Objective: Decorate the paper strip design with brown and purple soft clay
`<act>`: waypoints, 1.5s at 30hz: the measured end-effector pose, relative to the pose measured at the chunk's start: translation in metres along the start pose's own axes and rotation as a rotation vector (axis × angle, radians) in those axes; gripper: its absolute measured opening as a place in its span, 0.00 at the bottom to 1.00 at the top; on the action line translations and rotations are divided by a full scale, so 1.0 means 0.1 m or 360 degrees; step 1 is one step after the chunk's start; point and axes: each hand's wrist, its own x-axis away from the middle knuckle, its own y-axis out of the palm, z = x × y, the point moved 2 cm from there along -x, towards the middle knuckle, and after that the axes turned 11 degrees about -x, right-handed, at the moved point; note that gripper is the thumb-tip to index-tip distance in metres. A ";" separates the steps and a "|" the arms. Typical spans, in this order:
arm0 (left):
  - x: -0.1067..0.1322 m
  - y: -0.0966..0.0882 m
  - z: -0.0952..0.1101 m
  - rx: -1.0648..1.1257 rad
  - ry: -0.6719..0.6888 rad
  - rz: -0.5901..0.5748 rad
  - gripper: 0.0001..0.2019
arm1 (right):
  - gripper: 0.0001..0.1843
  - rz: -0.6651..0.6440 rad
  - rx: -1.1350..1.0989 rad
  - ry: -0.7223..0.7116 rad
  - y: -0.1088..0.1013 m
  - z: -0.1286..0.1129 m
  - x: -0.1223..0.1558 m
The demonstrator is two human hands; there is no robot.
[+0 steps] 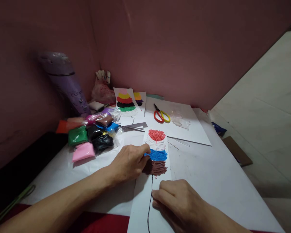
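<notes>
A paper strip [157,152] lies in front of me with smeared clay bands on it: red at the top, white, blue, then brown, above a drawn black line. My left hand [129,161] has its fingers pinched together on a bit of blue clay at the left edge of the blue band. Curled with its fingertips down, my right hand [181,202] presses the lower part of the strip beside the black line.
Packets of coloured clay [92,136] are heaped at the left. Red-and-yellow scissors [161,115] lie on white sheets behind the strip. Two finished clay pictures [125,101] and a purple bottle [68,84] stand near the pink wall. A large white sheet [215,174] covers the table.
</notes>
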 end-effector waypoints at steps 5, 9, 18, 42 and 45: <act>0.01 0.00 -0.01 0.0081 -0.0009 0.0037 0.06 | 0.16 -0.0005 0.0001 0.0009 0.03 0.03 0.02; 0.01 0.00 -0.01 0.0138 0.0005 0.0082 0.06 | 0.16 -0.0007 -0.0012 -0.0015 0.05 0.05 0.02; -0.01 -0.02 -0.05 0.0224 -0.0070 0.0237 0.04 | 0.16 0.0008 0.0009 -0.0007 0.01 0.02 0.00; -0.06 -0.09 -0.11 0.0406 -0.0254 0.0261 0.03 | 0.15 0.0008 -0.0015 0.0002 0.03 0.05 0.02; -0.05 -0.07 -0.10 0.0388 -0.0199 0.0164 0.03 | 0.14 0.0019 -0.0016 -0.0013 0.02 0.04 0.02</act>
